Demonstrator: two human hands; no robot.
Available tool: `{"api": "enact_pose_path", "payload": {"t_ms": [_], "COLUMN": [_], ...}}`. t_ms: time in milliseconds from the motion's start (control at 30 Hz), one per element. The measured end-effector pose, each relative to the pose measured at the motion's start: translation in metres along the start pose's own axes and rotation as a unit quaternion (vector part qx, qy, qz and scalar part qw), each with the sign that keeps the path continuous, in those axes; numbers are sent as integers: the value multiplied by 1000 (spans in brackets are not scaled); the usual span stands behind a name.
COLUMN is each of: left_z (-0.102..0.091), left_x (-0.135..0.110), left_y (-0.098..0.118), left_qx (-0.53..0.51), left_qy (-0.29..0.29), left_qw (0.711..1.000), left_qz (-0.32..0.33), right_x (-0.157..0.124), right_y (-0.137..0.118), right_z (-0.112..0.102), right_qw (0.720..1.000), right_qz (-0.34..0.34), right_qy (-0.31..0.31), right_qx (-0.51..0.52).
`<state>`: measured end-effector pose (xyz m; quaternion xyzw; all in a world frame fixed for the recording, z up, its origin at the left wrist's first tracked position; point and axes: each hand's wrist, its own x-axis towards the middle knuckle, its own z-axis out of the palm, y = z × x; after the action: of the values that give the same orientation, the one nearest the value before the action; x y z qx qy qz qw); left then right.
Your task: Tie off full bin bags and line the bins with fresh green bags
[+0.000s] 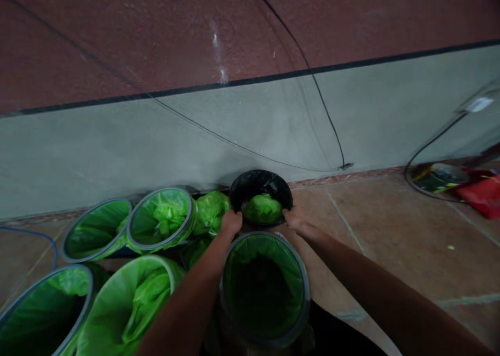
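Observation:
Ahead of me, against the wall, is a round black bin [261, 181] with a dark, shiny, bag-like inside. A bundled green plastic bag [263, 208] lies in it. My left hand [232, 221] is closed on the near left of its rim. On the near right of the same rim, my right hand [294, 218] is also closed. Below my hands, close to my body, stands a bin with a grey rim and green liner [264, 241]; its bottom is dark. Another bulging green bag [211, 210] sits just left of my left hand.
Several green-lined bins [162, 192] stand to the left, some with bunched green plastic inside. A blue hose [50, 238] curves at the far left. Thin black cables [328, 111] hang along the wall. A red object [480, 192] lies on the tiled floor at right.

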<state>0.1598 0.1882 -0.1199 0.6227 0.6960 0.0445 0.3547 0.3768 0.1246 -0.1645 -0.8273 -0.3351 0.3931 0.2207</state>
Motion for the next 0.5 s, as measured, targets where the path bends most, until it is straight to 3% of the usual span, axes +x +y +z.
{"api": "enact_pose_path", "payload": {"t_ms": [100, 233, 300, 400, 500], "left_z": [3, 2, -4, -12, -8], "left_x": [-12, -45, -67, -107, -148], "left_y": [26, 39, 22, -27, -80], "left_qx": [4, -100, -178, -228, -219], "left_qy": [-22, -55, -27, 46, 105], "left_qw": [999, 983, 974, 972, 969], "left_qz": [50, 146, 140, 41, -51], "right_x": [-19, -67, -97, -144, -182], "right_y": [21, 85, 125, 178, 210], "right_z": [-36, -84, -97, -102, -97], "right_qw": [999, 984, 966, 948, 943], "right_qz": [41, 78, 107, 150, 201], "right_qy": [20, 89, 138, 157, 166], "right_qx": [19, 133, 192, 232, 207]}}
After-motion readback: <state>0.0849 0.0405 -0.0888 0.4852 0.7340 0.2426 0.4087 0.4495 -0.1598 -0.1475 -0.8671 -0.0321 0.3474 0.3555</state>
